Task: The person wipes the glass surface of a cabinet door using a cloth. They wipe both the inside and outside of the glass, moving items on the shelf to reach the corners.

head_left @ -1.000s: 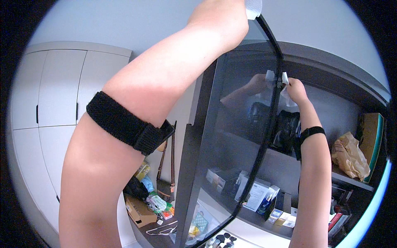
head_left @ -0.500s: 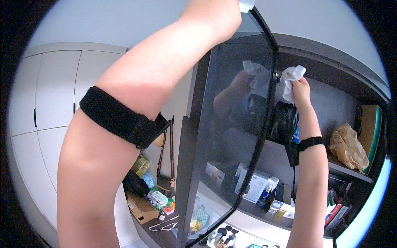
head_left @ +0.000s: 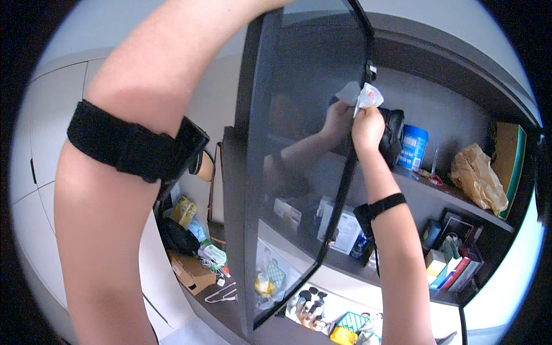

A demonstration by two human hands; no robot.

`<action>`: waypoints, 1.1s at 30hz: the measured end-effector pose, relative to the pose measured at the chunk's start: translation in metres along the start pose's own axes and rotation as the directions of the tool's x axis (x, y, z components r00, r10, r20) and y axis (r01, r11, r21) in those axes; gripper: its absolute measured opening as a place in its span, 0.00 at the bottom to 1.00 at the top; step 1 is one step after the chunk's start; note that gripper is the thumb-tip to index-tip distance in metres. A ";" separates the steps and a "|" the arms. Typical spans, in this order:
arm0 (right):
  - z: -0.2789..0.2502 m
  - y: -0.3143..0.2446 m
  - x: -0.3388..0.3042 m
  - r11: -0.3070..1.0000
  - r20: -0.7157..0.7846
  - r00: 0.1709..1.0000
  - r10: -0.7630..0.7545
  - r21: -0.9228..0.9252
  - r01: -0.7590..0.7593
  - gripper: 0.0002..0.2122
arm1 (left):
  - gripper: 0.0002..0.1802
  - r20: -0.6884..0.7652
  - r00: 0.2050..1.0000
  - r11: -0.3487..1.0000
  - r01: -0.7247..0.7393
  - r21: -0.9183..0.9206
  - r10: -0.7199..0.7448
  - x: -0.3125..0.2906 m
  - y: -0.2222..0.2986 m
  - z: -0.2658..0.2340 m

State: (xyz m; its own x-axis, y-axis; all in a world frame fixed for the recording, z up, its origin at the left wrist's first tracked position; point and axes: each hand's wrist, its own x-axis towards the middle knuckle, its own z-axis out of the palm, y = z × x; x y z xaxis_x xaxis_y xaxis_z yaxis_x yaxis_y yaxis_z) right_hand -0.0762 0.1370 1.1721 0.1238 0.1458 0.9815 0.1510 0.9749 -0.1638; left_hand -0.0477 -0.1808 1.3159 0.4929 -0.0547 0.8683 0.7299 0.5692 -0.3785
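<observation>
My right hand (head_left: 368,129) is closed on a crumpled white tissue (head_left: 371,95), which shows a small red patch. It holds the tissue against or right by the dark-framed edge of an open glass cabinet door (head_left: 313,69). The hand and tissue are mirrored in the glass. My left forearm (head_left: 155,57) rises past the top edge of the picture, so that hand is out of sight beyond the door's upper part. Both arms wear black straps, the left one (head_left: 121,141) wide and the right one (head_left: 388,203) narrower.
Inside the dark cabinet are a blue tub (head_left: 413,148), a black bag (head_left: 393,135), a crumpled brown paper bag (head_left: 477,175) and several books (head_left: 460,273). Bottles and a green basket (head_left: 352,322) stand below. A cardboard box (head_left: 192,276) and a hanger (head_left: 221,294) lie at lower left.
My right hand has moved left with the tissue, from in front of the cabinet's inside to the door's edge. My left hand has slid left and up out of view.
</observation>
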 end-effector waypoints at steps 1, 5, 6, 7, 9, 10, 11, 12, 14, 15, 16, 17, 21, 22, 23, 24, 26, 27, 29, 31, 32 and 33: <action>-0.006 -0.001 -0.017 0.999 0.018 1.000 0.012 0.031 -0.013 0.18 | 0.15 0.011 1.000 1.000 0.008 -0.016 -0.008 0.000 -0.001 -0.001; -0.027 0.010 -0.095 0.984 0.013 0.998 -0.068 0.168 0.065 0.17 | 0.16 0.120 0.992 0.997 0.037 -0.064 -0.029 -0.006 0.000 0.001; -0.035 0.018 -0.113 0.992 0.099 0.995 -0.028 0.125 0.016 0.18 | 0.17 0.101 0.995 0.995 0.002 -0.102 0.009 -0.012 0.005 0.000; -0.041 0.022 -0.131 0.995 0.182 0.983 0.016 0.091 -0.033 0.19 | 0.19 0.085 0.995 0.991 -0.039 -0.129 0.050 -0.016 0.008 -0.004; -0.044 0.025 -0.162 0.979 0.164 0.985 -0.057 0.203 0.022 0.20 | 0.20 0.068 0.991 0.994 -0.113 -0.007 0.113 -0.019 -0.005 -0.003; -0.047 0.031 -0.176 0.984 0.211 0.976 -0.055 0.177 0.017 0.22 | 0.22 0.045 0.984 0.977 -0.179 0.113 0.175 -0.019 -0.001 -0.004; -0.050 0.037 -0.188 0.988 0.257 0.965 -0.054 0.153 0.014 0.24 | 0.22 0.052 0.982 0.977 -0.184 0.110 0.179 -0.022 0.002 -0.005; -0.055 0.038 -0.197 0.990 0.290 0.957 -0.024 0.142 -0.018 0.24 | 0.22 0.138 0.986 0.984 -0.113 0.135 0.095 -0.033 0.016 -0.013; -0.060 0.038 -0.207 0.991 0.312 0.950 -0.015 0.131 -0.027 0.23 | 0.23 0.216 0.976 0.987 -0.065 0.145 0.033 -0.058 0.049 -0.039; -0.061 0.037 -0.208 0.992 0.328 0.945 -0.018 0.121 -0.023 0.22 | 0.22 0.261 0.965 0.996 -0.021 0.082 -0.001 -0.062 0.052 -0.044; -0.058 0.034 -0.210 0.986 0.310 0.950 -0.028 0.164 -0.024 0.24 | 0.21 0.310 0.950 0.999 0.024 0.030 -0.032 -0.065 0.054 -0.052; -0.059 0.026 -0.208 0.985 0.304 0.952 -0.026 0.172 -0.028 0.24 | 0.21 0.311 0.950 0.999 0.013 0.035 -0.023 -0.073 0.048 -0.052; -0.051 -0.007 -0.194 0.929 0.199 0.978 0.065 0.347 -0.132 0.18 | 0.18 -0.093 0.993 0.977 -0.095 -0.188 0.079 -0.103 0.029 -0.034; -0.050 -0.009 -0.194 0.841 0.291 0.936 0.199 0.439 -0.316 0.16 | 0.21 -0.045 0.994 0.925 0.072 -0.372 -0.096 -0.111 0.034 -0.036; -0.050 -0.013 -0.192 0.714 0.397 0.864 0.309 0.503 -0.486 0.15 | 0.25 0.037 0.966 0.813 0.236 -0.533 -0.256 -0.115 0.042 -0.046; -0.050 -0.016 -0.189 0.576 0.393 0.813 0.430 0.573 -0.582 0.17 | 0.24 0.177 0.861 0.666 0.485 -0.567 -0.476 -0.122 0.054 -0.061; -0.049 0.007 -0.188 0.174 0.495 0.631 0.597 0.688 -0.704 0.16 | 0.23 0.399 0.580 0.376 0.791 -0.483 -0.710 -0.138 0.072 -0.088; -0.050 0.007 -0.186 -0.045 0.566 0.533 0.629 0.710 -0.702 0.15 | 0.23 0.406 0.558 0.426 0.824 -0.374 -0.723 -0.158 0.063 -0.099; -0.077 -0.014 -0.184 -0.303 0.637 0.514 0.574 0.749 -0.590 0.17 | 0.25 0.407 0.496 0.382 0.863 -0.331 -0.767 -0.201 0.056 -0.121; -0.091 -0.004 -0.202 -0.467 0.707 0.556 0.436 0.707 -0.532 0.19 | 0.28 0.475 0.304 -0.079 0.771 -0.632 -0.826 -0.229 0.079 -0.136; -0.099 -0.004 -0.207 -0.554 0.738 0.567 0.366 0.662 -0.505 0.20 | 0.25 0.498 0.292 -0.099 0.779 -0.619 -0.817 -0.243 0.094 -0.150; -0.104 -0.010 -0.212 -0.641 0.767 0.577 0.283 0.598 -0.481 0.22 | 0.23 0.511 0.277 -0.110 0.790 -0.604 -0.813 -0.259 0.106 -0.168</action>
State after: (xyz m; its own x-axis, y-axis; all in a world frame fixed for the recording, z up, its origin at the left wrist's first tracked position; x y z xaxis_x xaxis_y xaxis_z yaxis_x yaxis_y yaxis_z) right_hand -0.0017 0.0793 0.9552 -0.6377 0.4888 0.5953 -0.7429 -0.5945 -0.3077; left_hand -0.0185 -0.2442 0.9970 -0.6993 -0.0586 0.7125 0.5945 -0.6012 0.5340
